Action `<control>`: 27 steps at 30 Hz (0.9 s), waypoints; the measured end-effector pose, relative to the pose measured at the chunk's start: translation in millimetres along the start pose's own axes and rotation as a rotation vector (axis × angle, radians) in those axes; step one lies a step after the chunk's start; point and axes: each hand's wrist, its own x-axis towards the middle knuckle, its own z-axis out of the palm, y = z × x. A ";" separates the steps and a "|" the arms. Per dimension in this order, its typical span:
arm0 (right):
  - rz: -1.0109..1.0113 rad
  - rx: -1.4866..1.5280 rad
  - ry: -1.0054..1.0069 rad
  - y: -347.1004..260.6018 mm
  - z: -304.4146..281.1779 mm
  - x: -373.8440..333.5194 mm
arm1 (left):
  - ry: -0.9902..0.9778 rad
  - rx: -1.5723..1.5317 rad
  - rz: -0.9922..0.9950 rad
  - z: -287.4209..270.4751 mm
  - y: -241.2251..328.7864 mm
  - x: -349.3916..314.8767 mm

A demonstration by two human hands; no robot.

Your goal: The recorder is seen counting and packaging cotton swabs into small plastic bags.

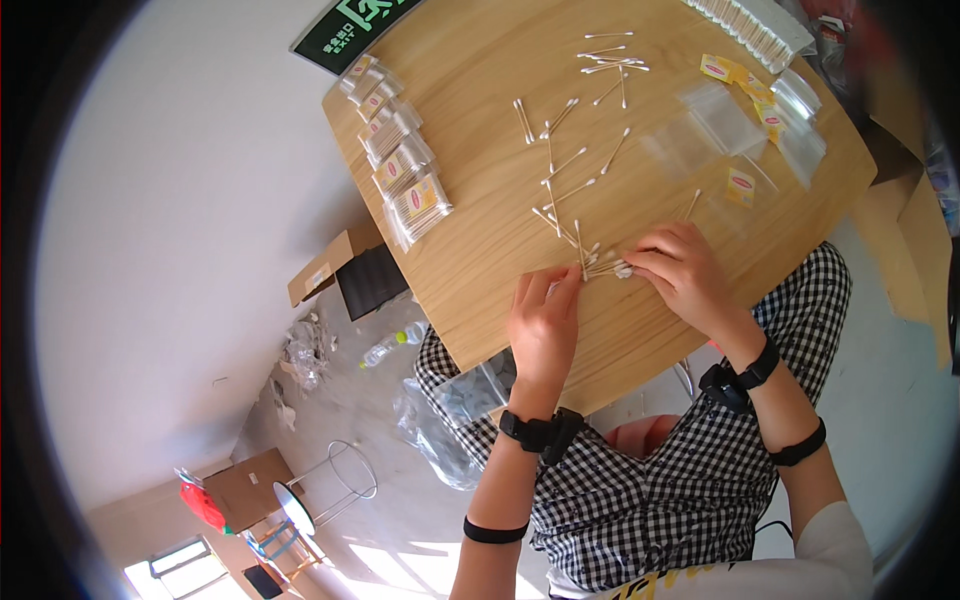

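A small bunch of cotton swabs [604,266] lies between my two hands near the front of the wooden table. My left hand [543,325] has its fingers drawn together at the left end of the bunch. From the other side, my right hand [685,272] pinches the white tips with thumb and forefinger. Just beyond the hands, loose swabs [549,150] are scattered in a rough line, pointing different ways. Another loose group [612,62] lies farther back. One single swab [693,205] rests beyond my right hand.
Filled swab packets [408,195] overlap along the table's left edge. At the right are clear plastic bags [720,118] and yellow cards [741,187]. A long row of swabs [745,30] sits at the far right. Cardboard boxes [335,262] stand on the floor beside the table [480,200].
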 end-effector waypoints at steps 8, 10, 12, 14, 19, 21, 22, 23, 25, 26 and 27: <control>0.083 -0.050 0.053 17.8 -13.4 -4.1 | 0.068 -0.086 -0.021 -16.7 -10.6 -28.0; 0.120 -0.070 0.084 16.9 -10.9 -2.2 | 0.054 -0.107 -0.019 -19.3 -12.9 -34.2; 0.133 -0.082 0.093 14.0 -4.5 2.7 | -0.009 -0.114 0.050 -20.8 -15.2 -40.2; 0.116 -0.077 0.100 5.5 6.3 14.5 | -0.035 -0.149 0.057 -19.3 -10.2 -40.5; 0.036 0.001 0.024 -22.2 38.8 31.6 | -0.022 -0.176 0.043 -8.7 -3.2 -37.0; 0.022 0.066 -0.034 -36.1 46.8 27.7 | 0.023 -0.154 -0.009 -11.2 -1.4 -35.2; 0.033 0.044 -0.076 -39.5 49.0 21.7 | 0.062 -0.129 -0.058 -13.5 -0.1 -35.3; 0.034 0.044 -0.080 -42.8 49.5 17.2 | 0.062 -0.131 -0.062 -17.1 -0.1 -36.5; 0.055 0.056 -0.178 -49.0 46.5 11.0 | 0.070 -0.120 -0.126 -23.8 -1.6 -38.6; 0.055 0.052 -0.181 -51.0 44.6 8.2 | 0.071 -0.124 -0.127 -24.4 -2.1 -41.2; 0.064 0.068 -0.152 -52.5 42.9 5.5 | 0.105 -0.153 -0.155 -25.0 -2.2 -44.4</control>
